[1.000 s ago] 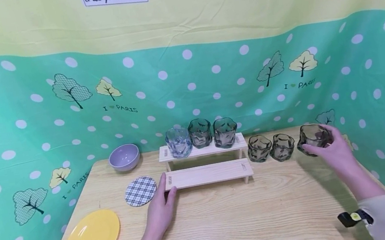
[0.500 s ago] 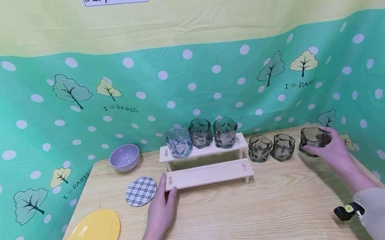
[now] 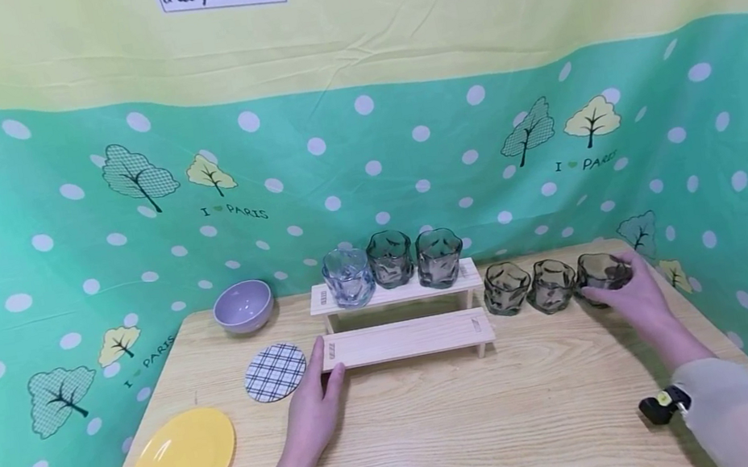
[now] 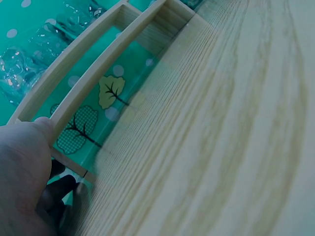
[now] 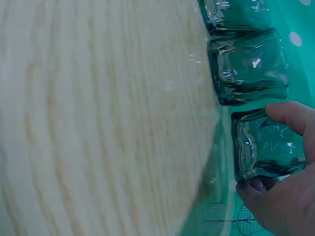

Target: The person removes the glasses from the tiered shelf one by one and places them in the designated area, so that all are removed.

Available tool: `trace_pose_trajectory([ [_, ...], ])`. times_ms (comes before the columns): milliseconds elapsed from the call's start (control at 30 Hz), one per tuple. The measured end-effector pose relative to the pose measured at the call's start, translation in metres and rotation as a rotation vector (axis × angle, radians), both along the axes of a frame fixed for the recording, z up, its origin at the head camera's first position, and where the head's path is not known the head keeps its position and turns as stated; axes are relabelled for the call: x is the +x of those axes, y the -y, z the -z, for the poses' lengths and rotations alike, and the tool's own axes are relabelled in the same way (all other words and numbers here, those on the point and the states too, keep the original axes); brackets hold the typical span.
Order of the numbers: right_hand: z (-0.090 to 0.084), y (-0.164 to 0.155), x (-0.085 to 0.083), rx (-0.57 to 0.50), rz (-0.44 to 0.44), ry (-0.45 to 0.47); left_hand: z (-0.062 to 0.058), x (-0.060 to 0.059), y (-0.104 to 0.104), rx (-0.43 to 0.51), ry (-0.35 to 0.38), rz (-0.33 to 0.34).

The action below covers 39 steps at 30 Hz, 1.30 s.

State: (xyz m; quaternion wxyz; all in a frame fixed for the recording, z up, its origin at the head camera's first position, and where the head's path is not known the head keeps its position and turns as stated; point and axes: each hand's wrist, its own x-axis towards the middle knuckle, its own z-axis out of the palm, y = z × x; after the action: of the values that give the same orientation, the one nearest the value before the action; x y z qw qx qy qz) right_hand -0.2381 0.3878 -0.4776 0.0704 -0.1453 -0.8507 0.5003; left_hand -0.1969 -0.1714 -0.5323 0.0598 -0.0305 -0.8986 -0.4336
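A person's right grip [image 3: 637, 298] held a smoky glass [image 3: 599, 273] beside two matching glasses [image 3: 551, 287] on a wooden table [image 3: 521, 422]; the left grip [image 3: 309, 407] held a two-tier stand [image 3: 405, 339] topped by three tumblers [image 3: 439, 260].

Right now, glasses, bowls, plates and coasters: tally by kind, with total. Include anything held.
Glasses: 6, counting the one in the right hand's grip
Bowl: 1
Plate: 1
Coaster: 1
Total: 9
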Motion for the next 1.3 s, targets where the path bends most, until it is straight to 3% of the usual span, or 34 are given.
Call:
trace_pose_trajectory([
  [700, 0.014, -0.001, -0.006, -0.024, -0.025, 0.013, 0.0, 0.0, 0.0, -0.001, 0.006, -0.001],
  [1133, 0.008, 0.001, -0.002, 0.006, -0.08, 0.018, 0.0, 0.0, 0.0, 0.009, 0.012, 0.0],
  [1300, 0.0, 0.0, -0.002, 0.088, -0.114, -0.032, 0.0, 0.0, 0.0, 0.012, 0.007, 0.0],
])
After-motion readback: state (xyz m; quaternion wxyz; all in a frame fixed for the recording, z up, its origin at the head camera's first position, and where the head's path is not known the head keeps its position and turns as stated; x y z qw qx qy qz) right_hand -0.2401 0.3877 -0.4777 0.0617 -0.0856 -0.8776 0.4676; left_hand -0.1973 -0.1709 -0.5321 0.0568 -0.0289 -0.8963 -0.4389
